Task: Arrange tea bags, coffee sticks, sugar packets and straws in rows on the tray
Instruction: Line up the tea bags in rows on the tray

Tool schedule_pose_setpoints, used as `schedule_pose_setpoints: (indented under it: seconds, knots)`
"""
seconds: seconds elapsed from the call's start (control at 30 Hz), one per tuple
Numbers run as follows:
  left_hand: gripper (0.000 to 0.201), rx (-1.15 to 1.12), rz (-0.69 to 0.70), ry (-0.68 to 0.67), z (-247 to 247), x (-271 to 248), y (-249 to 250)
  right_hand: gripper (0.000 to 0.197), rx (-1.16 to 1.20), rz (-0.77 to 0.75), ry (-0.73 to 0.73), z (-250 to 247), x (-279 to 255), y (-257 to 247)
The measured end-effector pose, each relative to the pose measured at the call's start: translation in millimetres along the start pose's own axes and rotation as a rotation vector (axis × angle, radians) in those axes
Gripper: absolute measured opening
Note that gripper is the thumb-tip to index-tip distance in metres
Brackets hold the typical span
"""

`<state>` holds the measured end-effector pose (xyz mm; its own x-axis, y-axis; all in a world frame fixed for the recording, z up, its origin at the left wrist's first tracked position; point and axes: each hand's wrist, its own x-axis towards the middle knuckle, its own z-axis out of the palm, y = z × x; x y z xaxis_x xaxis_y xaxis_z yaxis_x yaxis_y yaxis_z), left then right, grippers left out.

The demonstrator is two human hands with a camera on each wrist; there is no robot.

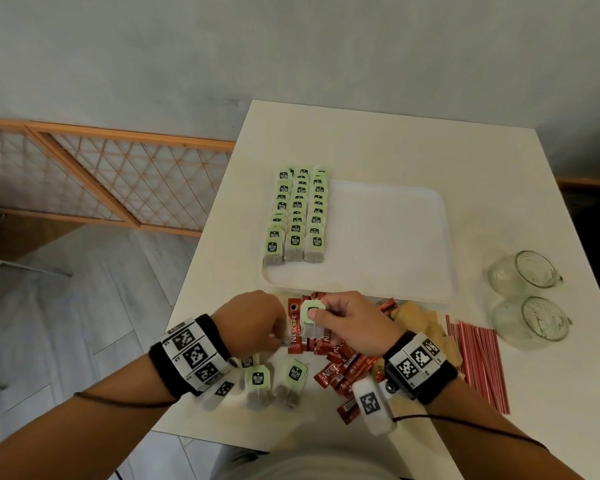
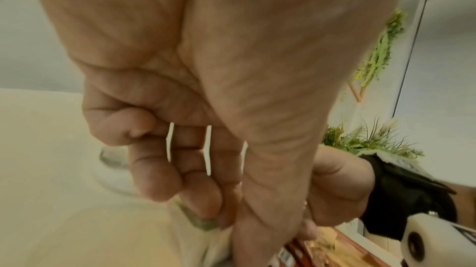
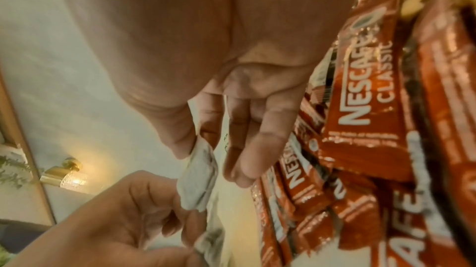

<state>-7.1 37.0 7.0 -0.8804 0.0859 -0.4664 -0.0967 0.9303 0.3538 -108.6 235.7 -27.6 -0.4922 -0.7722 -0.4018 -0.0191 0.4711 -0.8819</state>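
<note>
Both my hands pinched tea bags: right hand (image 1: 347, 317) one tea bag (image 1: 311, 317), left hand (image 1: 253, 323) another's strings (image 2: 207, 149), tray (image 1: 395, 289) at twelve o'clock.

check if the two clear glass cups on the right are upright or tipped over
Tipped. Both clear glass cups lie on their sides on the white table, round rims facing sideways, right of the white tray.

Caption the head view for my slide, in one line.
Right hand pinches a tea bag over coffee sticks; three tea-bag rows fill the tray's left edge.
</note>
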Motion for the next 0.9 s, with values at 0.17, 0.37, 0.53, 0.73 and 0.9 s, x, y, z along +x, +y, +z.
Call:
schedule_pose_setpoints:
  seconds: [0.17, 0.37, 0.53, 0.73, 0.9]
  knots:
    - [0.015, 0.0, 0.129, 0.151, -19, -2, 10, 0.026, 0.227, 0.047, -0.04, -3, 3, -8]
    - [0.015, 0.004, 0.177, 0.213, -30, 1, 20, 0.024, 0.46, -0.008, -0.08, -5, -2, -28]
    - [0.013, -0.046, 0.191, 0.277, -28, 5, 16, 0.016, 0.538, 0.003, -0.001, -3, 6, -16]
    - [0.025, -0.163, 0.171, 0.33, -25, -4, 3, 0.018, 0.615, 0.021, -0.005, 7, 12, -9]
    - [0.037, -0.274, 0.024, 0.294, -24, -15, -20, 0.023, 0.531, -0.001, 0.012, 13, 17, -11]
